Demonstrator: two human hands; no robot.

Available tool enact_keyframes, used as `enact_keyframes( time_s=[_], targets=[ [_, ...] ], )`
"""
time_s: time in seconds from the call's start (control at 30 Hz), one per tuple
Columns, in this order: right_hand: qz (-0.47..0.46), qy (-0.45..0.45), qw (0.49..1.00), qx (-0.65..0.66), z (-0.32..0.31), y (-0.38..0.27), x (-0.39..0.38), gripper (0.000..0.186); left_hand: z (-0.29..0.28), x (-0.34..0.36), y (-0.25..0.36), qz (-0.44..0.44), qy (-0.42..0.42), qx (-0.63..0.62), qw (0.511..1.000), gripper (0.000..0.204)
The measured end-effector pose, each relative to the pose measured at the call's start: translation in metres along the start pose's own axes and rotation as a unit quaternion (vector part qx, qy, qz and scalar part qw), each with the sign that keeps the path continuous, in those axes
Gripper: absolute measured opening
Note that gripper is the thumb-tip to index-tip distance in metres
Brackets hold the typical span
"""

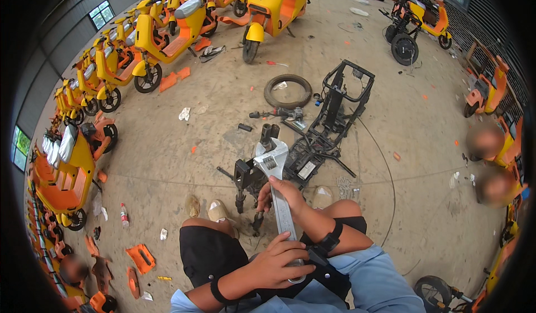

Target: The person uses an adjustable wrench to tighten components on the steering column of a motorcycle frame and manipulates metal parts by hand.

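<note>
A large silver adjustable wrench (283, 212) runs from my lap up to a bare black scooter frame (335, 109). Its jaws sit at the dark steering tube (267, 137) at the near end of that frame; whether they clamp it tightly I cannot tell. Closed round the wrench's lower end is my left hand (277, 263). My right hand (286, 196) grips the handle higher up, just below the head, its thumb on top and its fingertips showing on the left side. Under the wrench head, the black fork parts (243, 182) reach down between my feet.
Beyond the frame lie a tyre (287, 91), a power tool (277, 113) and a short black tube (244, 127). A cable (385, 168) curves along the floor at right. Yellow scooters (167, 42) line the left side. Orange panels (140, 258) and a bottle (124, 215) lie at lower left.
</note>
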State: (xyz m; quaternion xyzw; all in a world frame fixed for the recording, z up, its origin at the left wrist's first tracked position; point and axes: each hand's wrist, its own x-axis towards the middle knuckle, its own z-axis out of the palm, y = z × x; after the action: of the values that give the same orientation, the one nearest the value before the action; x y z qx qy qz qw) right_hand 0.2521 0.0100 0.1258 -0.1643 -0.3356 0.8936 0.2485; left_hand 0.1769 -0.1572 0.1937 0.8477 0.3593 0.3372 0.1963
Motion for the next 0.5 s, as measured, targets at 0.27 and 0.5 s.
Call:
enact_keyframes(
  time_s=[0.27, 0.5],
  targets=[
    [0.044, 0.006, 0.998, -0.041, -0.009, -0.011, 0.002, 0.044, 0.008, 0.008, -0.008, -0.008, 0.005, -0.038, 0.999, 0.057],
    [0.076, 0.026, 0.995, -0.051, -0.016, -0.019, 0.006, 0.037, 0.02, 0.015, -0.022, 0.033, 0.021, -0.025, 0.999, 0.062]
  ],
)
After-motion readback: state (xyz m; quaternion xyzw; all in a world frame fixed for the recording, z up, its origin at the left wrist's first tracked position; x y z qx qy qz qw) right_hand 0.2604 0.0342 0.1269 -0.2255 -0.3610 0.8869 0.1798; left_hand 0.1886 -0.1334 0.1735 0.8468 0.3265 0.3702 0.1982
